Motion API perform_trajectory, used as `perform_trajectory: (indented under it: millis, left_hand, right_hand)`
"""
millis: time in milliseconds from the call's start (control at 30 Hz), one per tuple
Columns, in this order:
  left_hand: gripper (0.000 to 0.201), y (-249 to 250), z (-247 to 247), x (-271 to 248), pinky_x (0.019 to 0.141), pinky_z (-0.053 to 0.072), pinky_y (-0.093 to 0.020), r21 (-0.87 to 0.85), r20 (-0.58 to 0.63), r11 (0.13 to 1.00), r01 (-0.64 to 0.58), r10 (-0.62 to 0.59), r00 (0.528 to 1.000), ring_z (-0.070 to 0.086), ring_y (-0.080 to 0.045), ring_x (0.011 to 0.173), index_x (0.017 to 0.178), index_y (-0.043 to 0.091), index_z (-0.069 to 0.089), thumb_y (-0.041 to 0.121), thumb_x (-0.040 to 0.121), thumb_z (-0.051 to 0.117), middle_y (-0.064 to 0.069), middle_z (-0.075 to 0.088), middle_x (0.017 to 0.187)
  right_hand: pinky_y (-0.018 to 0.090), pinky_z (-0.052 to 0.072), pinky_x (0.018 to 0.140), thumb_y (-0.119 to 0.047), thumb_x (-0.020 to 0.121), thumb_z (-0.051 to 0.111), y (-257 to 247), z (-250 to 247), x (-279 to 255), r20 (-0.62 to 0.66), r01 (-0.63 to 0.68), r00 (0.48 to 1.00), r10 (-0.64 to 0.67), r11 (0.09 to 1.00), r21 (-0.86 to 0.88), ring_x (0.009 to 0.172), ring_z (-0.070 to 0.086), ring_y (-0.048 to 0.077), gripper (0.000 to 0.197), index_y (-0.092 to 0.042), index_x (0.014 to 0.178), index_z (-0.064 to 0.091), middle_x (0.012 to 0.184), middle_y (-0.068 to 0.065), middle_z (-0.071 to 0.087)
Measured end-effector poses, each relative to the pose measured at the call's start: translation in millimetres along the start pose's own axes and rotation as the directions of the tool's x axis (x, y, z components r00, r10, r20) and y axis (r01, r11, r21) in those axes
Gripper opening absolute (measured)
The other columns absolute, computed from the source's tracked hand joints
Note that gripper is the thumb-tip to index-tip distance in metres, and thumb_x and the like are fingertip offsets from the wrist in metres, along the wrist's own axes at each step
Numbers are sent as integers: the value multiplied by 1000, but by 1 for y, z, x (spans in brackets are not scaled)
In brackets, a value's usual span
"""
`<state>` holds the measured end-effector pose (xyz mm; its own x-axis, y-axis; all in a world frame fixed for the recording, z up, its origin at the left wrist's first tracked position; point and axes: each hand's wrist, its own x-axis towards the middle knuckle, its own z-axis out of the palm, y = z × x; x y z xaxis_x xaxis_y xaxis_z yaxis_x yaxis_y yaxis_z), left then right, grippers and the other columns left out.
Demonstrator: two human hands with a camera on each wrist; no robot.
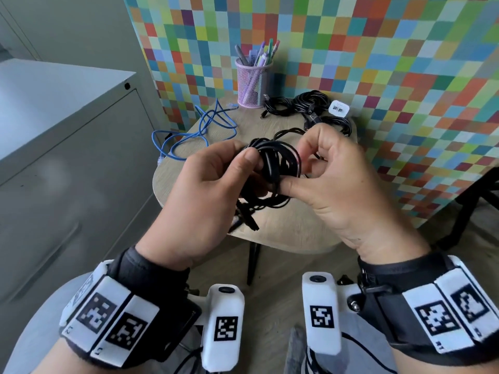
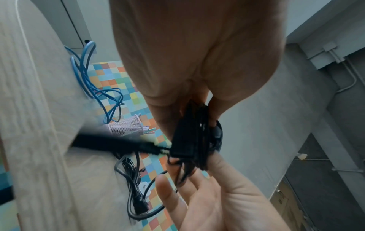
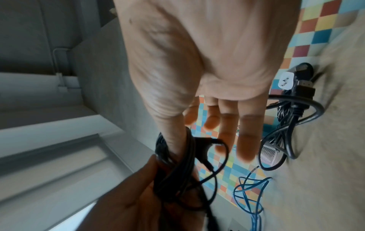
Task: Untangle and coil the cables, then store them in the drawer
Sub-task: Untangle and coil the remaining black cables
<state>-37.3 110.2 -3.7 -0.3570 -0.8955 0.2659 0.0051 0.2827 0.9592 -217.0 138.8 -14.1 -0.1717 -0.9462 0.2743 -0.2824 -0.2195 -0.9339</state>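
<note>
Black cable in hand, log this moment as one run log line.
phase: coiling | left hand: grips black cable coil | right hand: pinches coil | blue cable: loose on table

A black cable bundle (image 1: 272, 168), loosely coiled, hung above the table's centre. Blue cable (image 1: 194, 133) sprawled tangled at ten o'clock; more black cables (image 1: 305, 106) lay at one o'clock.

Mesh pen cup (image 1: 253, 85) on table (image 1: 286, 225)

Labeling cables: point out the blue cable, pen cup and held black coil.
blue cable (image 1: 216, 122), head view, crossing loops.
pen cup (image 1: 252, 85), head view, mesh wall.
black coil (image 1: 272, 160), head view, wound strands.
</note>
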Motion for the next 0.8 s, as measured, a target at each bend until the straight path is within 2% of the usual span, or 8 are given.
perform_trajectory:
  millis: [133,200,400,467,567,667,733,800]
  left_hand:
    - [32,-3,0,3,74,57,-57,-2,-30,1000,19,-19,999,69,-31,76,93,4,65,29,102,47,-17,74,85]
    - [33,-4,-1,3,81,54,-65,34,-58,999,1,1,998,68,-39,80,92,5,65,29,102,46,-19,72,87]
    - [39,-6,-2,3,76,52,-57,222,-106,972,-82,107,989,60,-40,77,87,4,63,33,104,44,-14,68,82]
    - [35,-5,-3,3,75,53,-48,288,-122,951,-110,150,981,63,-27,76,88,6,64,31,105,45,-3,70,80]
    - [30,-5,-7,4,73,53,-36,386,-129,912,-138,202,971,65,-13,75,91,9,64,27,106,46,6,72,80]
    - [25,-8,-10,4,72,52,-27,430,-128,893,-130,203,971,67,-8,78,92,13,62,27,106,46,8,72,81]
    - [25,-8,-12,5,65,42,-15,524,-137,841,-134,238,962,57,-1,72,89,16,58,30,105,46,7,64,80]
    - [26,-9,-13,6,63,36,-12,579,-137,805,-131,253,958,49,-1,69,86,15,56,29,106,47,3,58,79]
  right_hand:
    - [34,40,60,-19,73,95,0,7,-2,-138,182,968,-209,965,-187,63,43,15,52,-13,64,44,69,3,47]
    - [27,38,59,-17,75,94,2,8,-3,-155,240,949,-273,949,-204,61,43,15,45,-13,63,51,71,0,45]
    - [31,36,58,-26,86,86,-1,16,-3,-121,321,929,-349,925,-201,61,43,20,6,-26,87,81,64,-1,41]
    - [33,38,59,-32,94,78,-1,18,-5,-21,283,956,-292,940,-190,65,49,18,18,-22,80,83,62,1,49]
    - [26,36,57,-27,99,66,-1,17,-7,150,84,985,-82,996,-6,62,45,8,26,-28,78,82,63,-1,55]
    - [30,35,52,-26,92,57,-6,12,-6,262,-190,959,106,930,316,65,46,15,28,-15,88,83,88,27,67]
    - [31,40,53,-26,90,58,-8,10,-5,296,-241,947,121,878,412,72,53,14,26,-16,81,80,93,9,75]
    - [31,44,56,-26,90,61,-8,12,-6,289,-240,950,118,867,437,77,57,12,22,-22,74,74,82,-4,67]
